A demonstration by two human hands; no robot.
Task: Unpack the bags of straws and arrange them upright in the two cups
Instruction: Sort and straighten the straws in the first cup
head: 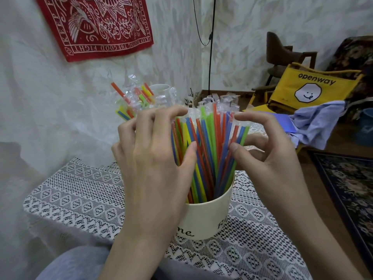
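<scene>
From the head view, the near cup (207, 217) stood on the lace cloth (80, 190), full of wrapped straws (203, 150). The left hand (149, 158) and right hand (268, 154) curled round the bunch from either side. Behind the cup, the second cup (160, 88) held more. Gentle, even squeezing would probably square them upright.

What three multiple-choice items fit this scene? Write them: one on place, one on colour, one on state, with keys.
1. The near cream paper cup stands on:
A. lace tablecloth
B. rug
C. chair

2. The wall cloth is:
A. blue
B. red
C. green

3. The wrapped colourful plastic straws in that cup are:
A. lying flat
B. roughly upright
C. still bagged together

Key: 1 A, lace shows all round its base. 2 B, red with white print. 3 B, they rise from the cup between left hand and right hand.
</scene>
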